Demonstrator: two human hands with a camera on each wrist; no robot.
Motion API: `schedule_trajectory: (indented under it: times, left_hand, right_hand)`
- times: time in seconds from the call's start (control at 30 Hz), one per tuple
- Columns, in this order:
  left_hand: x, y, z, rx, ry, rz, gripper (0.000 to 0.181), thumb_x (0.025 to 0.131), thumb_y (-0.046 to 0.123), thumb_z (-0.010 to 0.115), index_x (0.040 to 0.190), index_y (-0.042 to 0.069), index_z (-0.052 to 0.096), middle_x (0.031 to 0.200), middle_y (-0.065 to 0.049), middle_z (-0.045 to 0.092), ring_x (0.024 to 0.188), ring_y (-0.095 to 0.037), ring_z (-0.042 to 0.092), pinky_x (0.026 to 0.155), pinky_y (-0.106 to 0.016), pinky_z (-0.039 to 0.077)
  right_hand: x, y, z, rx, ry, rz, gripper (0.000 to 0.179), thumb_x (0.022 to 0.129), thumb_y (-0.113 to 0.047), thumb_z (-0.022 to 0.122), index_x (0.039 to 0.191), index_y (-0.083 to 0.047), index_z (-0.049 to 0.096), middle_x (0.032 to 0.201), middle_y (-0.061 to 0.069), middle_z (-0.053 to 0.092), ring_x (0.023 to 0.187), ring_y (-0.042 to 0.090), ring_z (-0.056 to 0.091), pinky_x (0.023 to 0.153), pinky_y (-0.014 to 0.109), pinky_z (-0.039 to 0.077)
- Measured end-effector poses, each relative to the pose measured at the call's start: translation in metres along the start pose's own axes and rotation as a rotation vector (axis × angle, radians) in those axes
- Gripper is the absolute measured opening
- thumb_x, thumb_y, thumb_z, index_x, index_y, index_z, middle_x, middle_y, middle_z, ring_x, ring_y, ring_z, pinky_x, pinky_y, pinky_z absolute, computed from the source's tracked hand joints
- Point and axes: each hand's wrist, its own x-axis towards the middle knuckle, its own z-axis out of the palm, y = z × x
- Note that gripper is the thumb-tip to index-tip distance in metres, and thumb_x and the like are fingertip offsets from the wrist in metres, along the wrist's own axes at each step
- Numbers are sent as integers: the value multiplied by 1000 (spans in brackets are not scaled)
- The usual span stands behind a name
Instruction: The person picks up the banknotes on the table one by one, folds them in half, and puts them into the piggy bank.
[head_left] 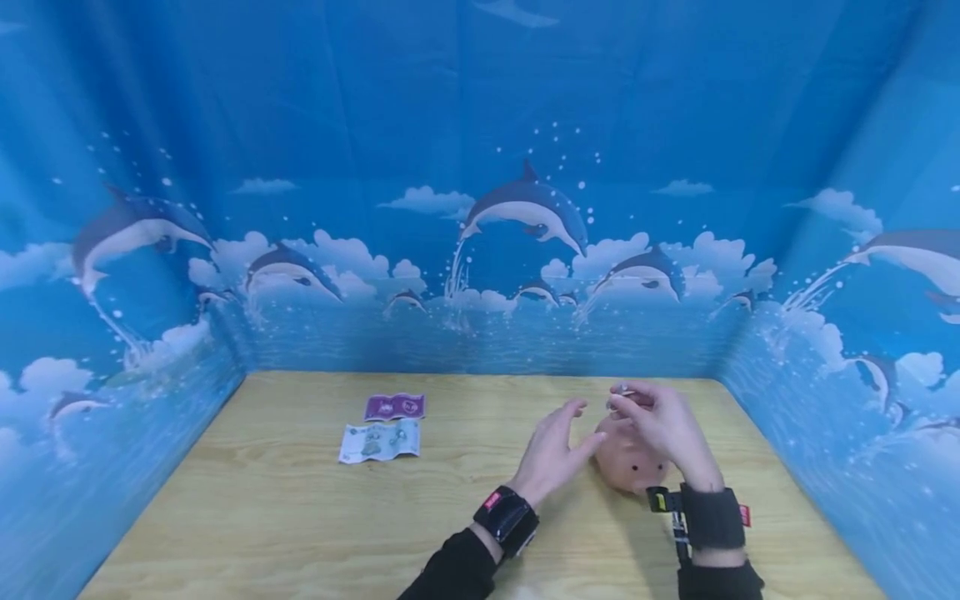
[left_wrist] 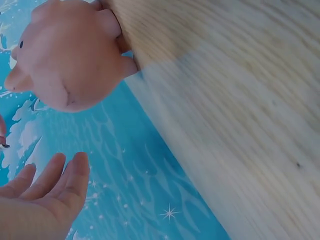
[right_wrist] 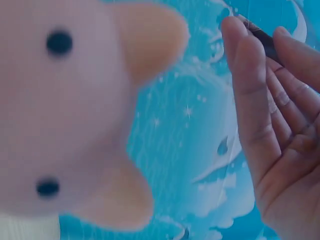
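Note:
A pink piggy bank (head_left: pixel 630 462) stands on the right side of the wooden table, its face toward me. Over its top, my right hand (head_left: pixel 663 421) pinches a small coin (head_left: pixel 624 389) between thumb and fingertips. In the right wrist view the coin (right_wrist: pixel 261 40) shows as a thin dark edge, with the piggy bank's eyes and ears (right_wrist: pixel 152 42) close at left. My left hand (head_left: pixel 551 454) hovers just left of the piggy bank, fingers spread and holding nothing. The left wrist view shows that hand's fingers (left_wrist: pixel 50 180) apart from the piggy bank's rounded body (left_wrist: pixel 80 55).
A purple banknote (head_left: pixel 395 407) and a pale green-and-white banknote (head_left: pixel 381 442) lie one behind the other on the table (head_left: pixel 300 517), left of centre. Blue dolphin-print curtain (head_left: pixel 480 333) encloses the table at the back and both sides.

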Motion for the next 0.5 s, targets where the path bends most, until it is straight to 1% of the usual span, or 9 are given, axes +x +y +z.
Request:
schedule_trajectory:
  times: [0.1, 0.17, 0.3, 0.4, 0.5]
  left_hand:
    - [1, 1, 2, -1, -21, 19, 58, 95, 51, 58, 143, 21, 47, 139, -3, 58, 127, -18, 55, 104, -37, 49]
    - [3, 3, 3, -1, -19, 44, 57, 94, 49, 59, 142, 20, 48, 138, -2, 58, 126, -17, 55, 105, -35, 48]
    - [7, 8, 9, 2, -6, 90, 53, 93, 44, 63, 139, 20, 51, 139, 0, 58, 128, -15, 54, 107, -33, 46]
    - [9, 13, 13, -3, -9, 92, 55, 92, 45, 64, 139, 20, 51, 141, 1, 56, 131, -16, 52, 109, -35, 45]
    - [9, 16, 17, -7, -24, 69, 59, 91, 49, 64, 141, 21, 50, 143, 1, 55, 132, -17, 51, 108, -39, 45]
  right_hand:
    - [-1, 4, -8, -8, 13, 18, 34, 99, -28, 59, 122, -4, 65, 99, 12, 74, 87, 21, 72, 71, 28, 60]
    - [-2, 7, -12, -21, 16, 18, 33, 99, -27, 58, 122, -3, 65, 100, 13, 74, 88, 22, 72, 71, 28, 60]
    - [-6, 15, -19, -24, 11, 7, 30, 100, -26, 57, 118, -3, 66, 101, 15, 73, 88, 24, 72, 70, 32, 60]
    - [-8, 21, -23, -20, 5, 5, 28, 101, -24, 56, 116, -2, 66, 102, 18, 72, 88, 27, 72, 69, 36, 61]
    - [-9, 27, -26, -29, 15, -6, 27, 101, -20, 55, 117, -1, 65, 105, 19, 71, 92, 30, 71, 70, 37, 61]
